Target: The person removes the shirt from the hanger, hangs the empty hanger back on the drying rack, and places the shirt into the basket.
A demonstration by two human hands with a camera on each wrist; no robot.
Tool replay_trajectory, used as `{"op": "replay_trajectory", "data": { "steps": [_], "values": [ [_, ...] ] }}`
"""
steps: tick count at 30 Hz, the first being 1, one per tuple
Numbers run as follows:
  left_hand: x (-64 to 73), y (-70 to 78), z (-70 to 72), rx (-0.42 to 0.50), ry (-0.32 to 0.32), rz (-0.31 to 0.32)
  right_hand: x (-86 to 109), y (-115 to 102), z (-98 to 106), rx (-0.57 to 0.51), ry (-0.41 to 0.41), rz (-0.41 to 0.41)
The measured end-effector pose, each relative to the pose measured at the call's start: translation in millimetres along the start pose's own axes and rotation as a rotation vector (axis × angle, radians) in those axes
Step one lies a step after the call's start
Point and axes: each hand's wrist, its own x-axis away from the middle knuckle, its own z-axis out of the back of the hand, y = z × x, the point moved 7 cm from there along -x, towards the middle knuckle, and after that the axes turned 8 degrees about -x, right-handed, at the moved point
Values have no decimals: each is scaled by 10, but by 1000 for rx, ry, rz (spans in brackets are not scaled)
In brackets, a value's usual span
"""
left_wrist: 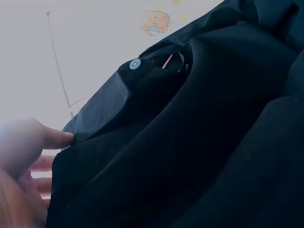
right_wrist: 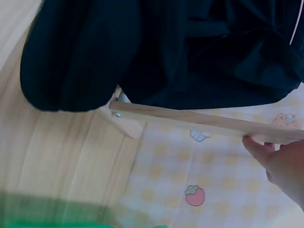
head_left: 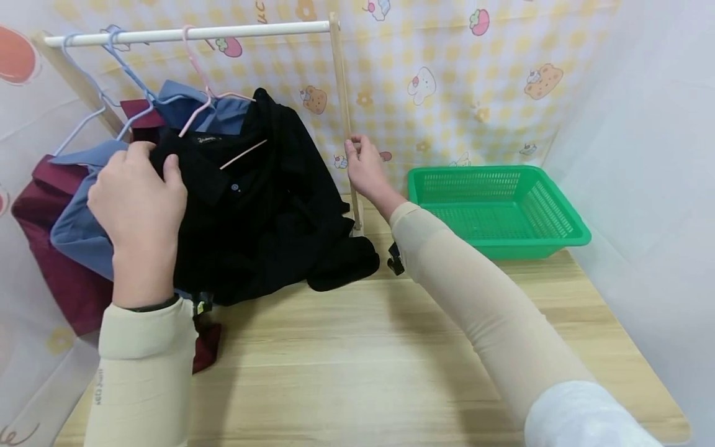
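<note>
The left hand (head_left: 139,195) pinches the black shirt (head_left: 268,230), askew on its pink hanger (head_left: 198,69); the right hand (head_left: 368,169) clasps the post (head_left: 338,77) of the rack (head_left: 257,30). A hard tug could drag the shirt loose, or tip the rack if that steadying grip slackens.

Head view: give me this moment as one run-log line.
left hand: pinches black shirt | right hand: holds post | basket: on table

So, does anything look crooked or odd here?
Yes: the black shirt looks lopsided on the slanted pink hanger, whose lower bar shows in the gaping collar, while the left hand pinches one side.
</note>
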Motion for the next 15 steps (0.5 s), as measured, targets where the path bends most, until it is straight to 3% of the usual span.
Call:
{"op": "replay_trajectory", "data": {
  "steps": [5,9,15],
  "values": [
    [10,-7,-55,-62,-35,29,-37,41,26,75,66,21],
    [-3,-60,-73,-134,-69,50,-65,51,-2,152,60,38],
    [-43,-123,-115,-76,-76,77,-111,57,-27,184,42,60]
  ]
}}
